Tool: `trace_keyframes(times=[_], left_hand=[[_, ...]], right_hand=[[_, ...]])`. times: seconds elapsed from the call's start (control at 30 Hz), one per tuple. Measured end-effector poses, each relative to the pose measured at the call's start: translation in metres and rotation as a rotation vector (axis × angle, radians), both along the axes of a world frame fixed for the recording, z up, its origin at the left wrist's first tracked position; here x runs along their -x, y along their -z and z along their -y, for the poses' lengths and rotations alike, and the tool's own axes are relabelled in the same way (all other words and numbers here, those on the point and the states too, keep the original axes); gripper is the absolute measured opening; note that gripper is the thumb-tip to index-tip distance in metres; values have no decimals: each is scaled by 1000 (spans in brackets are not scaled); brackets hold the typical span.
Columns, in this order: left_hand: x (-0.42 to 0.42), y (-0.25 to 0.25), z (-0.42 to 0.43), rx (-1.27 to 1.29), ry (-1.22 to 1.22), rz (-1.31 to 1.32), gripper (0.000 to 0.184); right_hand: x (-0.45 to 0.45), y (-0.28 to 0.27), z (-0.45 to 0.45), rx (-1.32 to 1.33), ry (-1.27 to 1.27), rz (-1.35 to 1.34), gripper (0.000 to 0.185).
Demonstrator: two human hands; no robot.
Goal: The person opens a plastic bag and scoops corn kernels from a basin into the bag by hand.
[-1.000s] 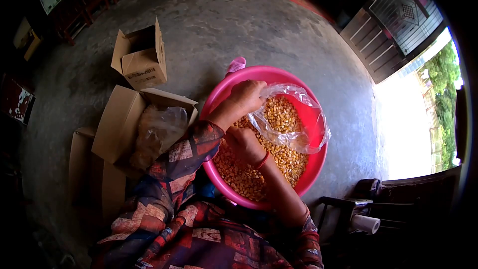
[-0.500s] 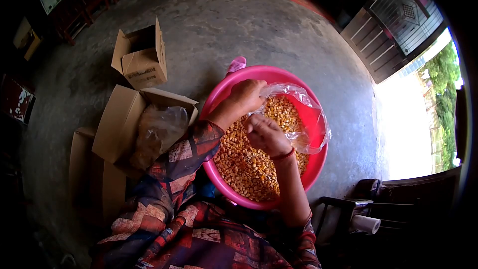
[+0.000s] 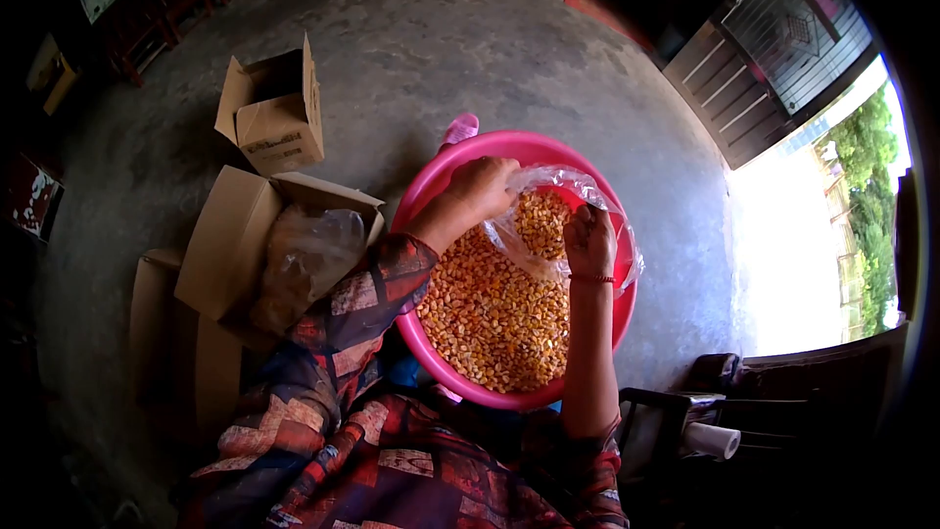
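Note:
A pink basin [image 3: 416, 343] in front of me holds a broad heap of yellow-orange corn kernels [image 3: 494, 318]. Over its far right part a clear plastic bag [image 3: 558, 176] is spread, with kernels showing through its mouth. My left hand [image 3: 485, 186] is closed on the bag's left edge, above the basin's far side. At the bag's right side, my right hand [image 3: 591, 243] has its fingers curled closed around the plastic; the fingertips are partly hidden. A thin red band circles the right wrist.
Left of the basin stands an open cardboard box [image 3: 227, 245] with a filled clear bag [image 3: 318, 250] in it. Another open box [image 3: 279, 132] sits farther off. A chair with a white roll [image 3: 713, 440] is at lower right, near the bright doorway [image 3: 788, 255].
My right hand has moved right, from above the kernels to the bag's right side. The bag's mouth is wider and more kernels show in it. My left hand has stayed nearly in place.

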State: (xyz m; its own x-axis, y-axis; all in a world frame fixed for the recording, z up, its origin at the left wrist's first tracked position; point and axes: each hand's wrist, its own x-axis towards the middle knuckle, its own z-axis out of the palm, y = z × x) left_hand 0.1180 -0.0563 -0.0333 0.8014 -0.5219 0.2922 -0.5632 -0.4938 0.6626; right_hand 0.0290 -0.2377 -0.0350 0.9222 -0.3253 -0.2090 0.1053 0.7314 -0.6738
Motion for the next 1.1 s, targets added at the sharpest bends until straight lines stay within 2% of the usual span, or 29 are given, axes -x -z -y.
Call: trace_keyframes(times=[0.1, 0.17, 0.23, 0.3, 0.37, 0.43, 0.5, 0.57, 0.63, 0.7, 0.73, 0.77, 0.8, 0.83, 0.87, 0.9, 0.93, 0.97, 1.03, 1.1], left_hand=[[1, -2, 0, -14, -7, -14, 33], [0, -2, 1, -8, -11, -30, 32], [-1, 2, 2, -2, -13, -44, 32], [-2, 8, 3, 38, -17, 68, 26], [-2, 7, 2, 30, -13, 64, 27], [-1, 5, 3, 23, -6, 60, 27], [0, 5, 3, 52, -1, 45, 31], [0, 4, 4, 48, -3, 36, 31], [-1, 8, 6, 44, -2, 30, 32], [-5, 12, 7, 15, 1, -37, 38], [-5, 8, 5, 16, 4, -25, 38], [-4, 6, 3, -42, 18, -21, 45], [-3, 7, 3, -102, 30, -10, 53], [-2, 0, 0, -106, 30, 1, 53], [-1, -6, -3, -143, 25, 5, 63], [3, -14, -5, -183, 28, 10, 73], [12, -33, -12, -194, 49, 22, 73], [21, -51, -21, -197, 69, -57, 79], [30, -53, -30, -216, 115, -127, 85], [31, -33, -37, -41, 103, 82, 87]], right_hand=[[-19, 11, 10, 98, 0, 29, 18], [-26, -7, -4, 24, 213, -7, 15], [-31, -12, -4, 73, 229, -74, 16], [-42, 12, 16, 246, -37, 182, 19], [-42, 21, 25, 679, -102, 225, 22], [-18, -26, -20, 676, 153, -77, 22], [-8, -26, -19, 779, 199, -26, 20], [9, -33, -23, 659, 8, 6, 17], [27, -35, -35, 735, -233, 117, 16], [41, -33, -52, 863, -540, 23, 19], [47, -35, -67, 1005, -611, 8, 18], [48, -18, -71, 1347, -616, 99, 18], [51, -9, -78, 1467, -581, 218, 20], [51, -5, -87, 1581, -543, 335, 22], [49, 4, -94, 1577, -528, 341, 22], [46, 17, -98, 1786, -451, 397, 23], [45, 21, -104, 1994, -362, 439, 25], [47, 24, -109, 1989, -333, 420, 25], [54, 30, -118, 2020, -579, 342, 18], [57, 33, -122, 2053, -450, 402, 18]])
